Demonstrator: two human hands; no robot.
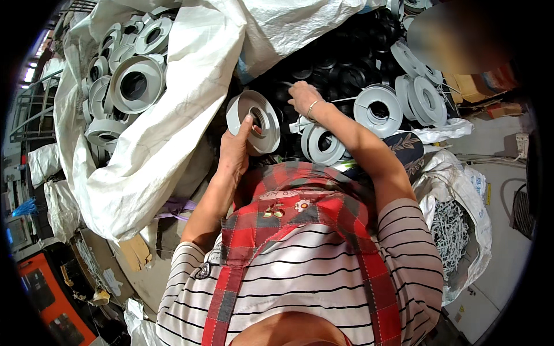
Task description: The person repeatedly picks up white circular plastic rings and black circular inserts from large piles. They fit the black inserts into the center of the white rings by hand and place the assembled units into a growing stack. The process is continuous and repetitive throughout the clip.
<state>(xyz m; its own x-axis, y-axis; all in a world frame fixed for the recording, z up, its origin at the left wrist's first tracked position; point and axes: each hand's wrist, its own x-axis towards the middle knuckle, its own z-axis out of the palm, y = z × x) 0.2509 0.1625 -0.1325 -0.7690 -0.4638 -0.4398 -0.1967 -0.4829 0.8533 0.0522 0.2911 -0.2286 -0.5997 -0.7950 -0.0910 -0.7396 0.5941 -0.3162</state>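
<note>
1. Holding a grey flanged ring (254, 120) upright, the left hand (235, 151) had its grip clenched on the part: thumb pressed against the flat face near the central hole, fingers hidden behind it.
2. The ring sat just in front of the person's chest, at the near edge of a heap of black rings (340, 66), between the two hands.
3. The right hand (304, 97) lay palm down on the black rings, fingers curled into the heap. Whether its grip had closed on one piece could not be told. A thin bracelet (312, 107) circled that wrist.
4. Just beside the right forearm lay more grey flanged rings (378, 109), some stacked on edge, one (323, 144) close under the forearm.
5. A large white woven sack (190, 75) stood to the left, its mouth open and packed with further grey flanged rings (135, 83).
6. To the lower right, a second white sack (461, 190) held pale metal pieces (450, 230), too small to identify.
7. The person wore a striped shirt under a red checked apron (300, 230).
8. Flattened cardboard (135, 251) lay on the floor at lower left, well apart from the hands.
</note>
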